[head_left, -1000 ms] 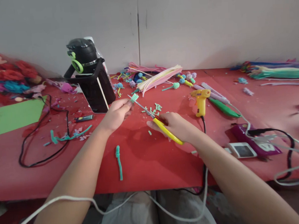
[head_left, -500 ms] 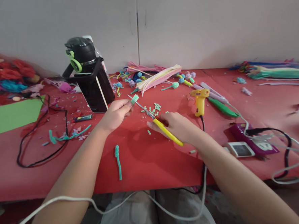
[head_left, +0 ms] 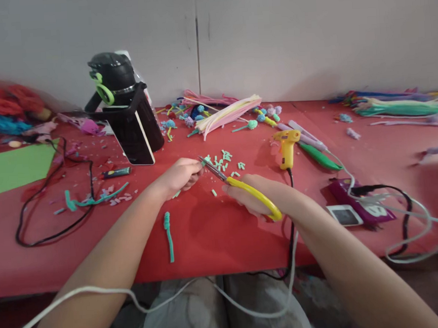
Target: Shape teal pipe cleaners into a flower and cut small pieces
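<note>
My left hand (head_left: 184, 174) pinches a short bundle of light green pipe cleaners (head_left: 206, 161), whose ends poke out past the fingertips. Yellow-handled scissors (head_left: 252, 191) are in my right hand (head_left: 252, 194), their blades reaching left to the bundle. Small cut green pieces (head_left: 226, 156) lie scattered on the red table (head_left: 208, 234) just behind and between the hands. Nearer the front edge rests a teal pipe cleaner with a coiled top (head_left: 169, 236).
A black bottle (head_left: 115, 74) stands behind a phone (head_left: 132, 137) at the back left. Pink and cream pipe cleaners (head_left: 231, 116) lie at the back. On the right are a yellow glue gun (head_left: 287, 147), a purple box (head_left: 374, 211) and cables.
Both hands have moved slightly nearer, and the scissors' handles now look wider apart. The green bundle shows less beyond my left fingers, and more cut pieces lie near my right hand.
</note>
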`<state>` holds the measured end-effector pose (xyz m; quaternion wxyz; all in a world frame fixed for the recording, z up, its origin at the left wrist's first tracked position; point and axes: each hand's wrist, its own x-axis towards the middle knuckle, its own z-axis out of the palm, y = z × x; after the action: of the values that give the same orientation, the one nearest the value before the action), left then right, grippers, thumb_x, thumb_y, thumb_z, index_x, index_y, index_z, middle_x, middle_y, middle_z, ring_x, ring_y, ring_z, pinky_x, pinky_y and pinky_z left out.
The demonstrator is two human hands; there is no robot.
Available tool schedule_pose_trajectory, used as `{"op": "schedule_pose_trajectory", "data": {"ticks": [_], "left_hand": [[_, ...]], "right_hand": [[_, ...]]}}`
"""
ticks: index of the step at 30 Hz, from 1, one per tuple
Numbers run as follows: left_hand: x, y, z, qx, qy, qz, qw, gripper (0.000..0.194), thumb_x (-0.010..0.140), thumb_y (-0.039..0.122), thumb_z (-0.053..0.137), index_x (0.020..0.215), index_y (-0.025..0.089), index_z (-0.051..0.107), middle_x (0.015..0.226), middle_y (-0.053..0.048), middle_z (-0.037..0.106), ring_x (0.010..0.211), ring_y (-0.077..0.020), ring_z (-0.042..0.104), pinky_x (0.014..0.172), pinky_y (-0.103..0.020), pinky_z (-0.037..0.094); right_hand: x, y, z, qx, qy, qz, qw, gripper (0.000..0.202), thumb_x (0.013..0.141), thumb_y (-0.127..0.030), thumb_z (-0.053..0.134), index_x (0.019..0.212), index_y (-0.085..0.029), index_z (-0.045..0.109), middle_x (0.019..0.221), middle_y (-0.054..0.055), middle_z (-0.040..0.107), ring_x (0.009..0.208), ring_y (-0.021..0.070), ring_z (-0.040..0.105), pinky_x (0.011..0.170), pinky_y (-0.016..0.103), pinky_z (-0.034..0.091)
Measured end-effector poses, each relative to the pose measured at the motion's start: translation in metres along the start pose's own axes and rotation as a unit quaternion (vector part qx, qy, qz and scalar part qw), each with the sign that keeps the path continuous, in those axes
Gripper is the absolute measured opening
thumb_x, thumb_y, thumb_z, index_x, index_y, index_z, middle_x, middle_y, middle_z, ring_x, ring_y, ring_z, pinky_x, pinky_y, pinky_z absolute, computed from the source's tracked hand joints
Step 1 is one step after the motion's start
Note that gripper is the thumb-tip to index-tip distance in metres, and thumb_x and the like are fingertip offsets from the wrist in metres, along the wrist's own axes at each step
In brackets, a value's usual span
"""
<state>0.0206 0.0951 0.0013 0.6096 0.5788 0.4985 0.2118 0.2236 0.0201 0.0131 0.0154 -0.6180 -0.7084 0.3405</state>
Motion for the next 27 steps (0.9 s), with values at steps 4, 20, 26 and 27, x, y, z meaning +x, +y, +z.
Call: {"op": "schedule_pose_trajectory", "data": {"ticks": [4, 20, 26, 27], "left_hand": [[0.003, -0.002, 0.000, -0.027, -0.002, -0.011, 1.000, 0.034, 0.098, 0.018, 0.042, 0.065, 0.016, 0.046, 0.050, 0.008, 0.024, 0.039, -0.0040, 0.017, 0.040, -0.018, 0.012], [0.011, -0.008, -0.005, -0.095, -0.043, -0.019, 0.994, 0.036, 0.100, 0.022, 0.045, 0.064, 0.015, 0.049, 0.048, 0.008, 0.024, 0.038, -0.0038, 0.015, 0.039, -0.018, 0.010], [0.009, -0.009, -0.008, -0.097, -0.052, -0.014, 0.994, 0.036, 0.100, 0.022, 0.045, 0.065, 0.015, 0.048, 0.049, 0.008, 0.024, 0.038, -0.0036, 0.016, 0.039, -0.017, 0.012], [0.009, -0.009, -0.008, -0.096, -0.055, -0.013, 0.994, 0.036, 0.100, 0.022, 0.044, 0.065, 0.015, 0.048, 0.050, 0.008, 0.024, 0.038, -0.0036, 0.016, 0.039, -0.017, 0.012]], "right_hand": [[-0.001, -0.009, -0.006, 0.078, -0.070, 0.072, 0.992, 0.048, 0.099, -0.050, 0.036, 0.063, -0.021, 0.048, 0.043, 0.003, 0.051, 0.037, 0.0186, 0.053, 0.041, 0.029, 0.040], [0.003, -0.001, 0.005, 0.139, -0.016, 0.078, 0.987, 0.047, 0.096, -0.048, 0.043, 0.059, -0.021, 0.047, 0.041, 0.002, 0.048, 0.032, 0.0142, 0.045, 0.036, 0.027, 0.033], [0.006, 0.008, 0.010, 0.144, -0.017, 0.064, 0.987, 0.047, 0.095, -0.052, 0.047, 0.059, -0.022, 0.047, 0.041, 0.001, 0.046, 0.031, 0.0152, 0.045, 0.033, 0.027, 0.032], [0.007, 0.010, 0.011, 0.138, -0.019, 0.059, 0.989, 0.046, 0.095, -0.052, 0.048, 0.060, -0.022, 0.047, 0.041, 0.001, 0.045, 0.031, 0.0151, 0.044, 0.032, 0.027, 0.031]]}}
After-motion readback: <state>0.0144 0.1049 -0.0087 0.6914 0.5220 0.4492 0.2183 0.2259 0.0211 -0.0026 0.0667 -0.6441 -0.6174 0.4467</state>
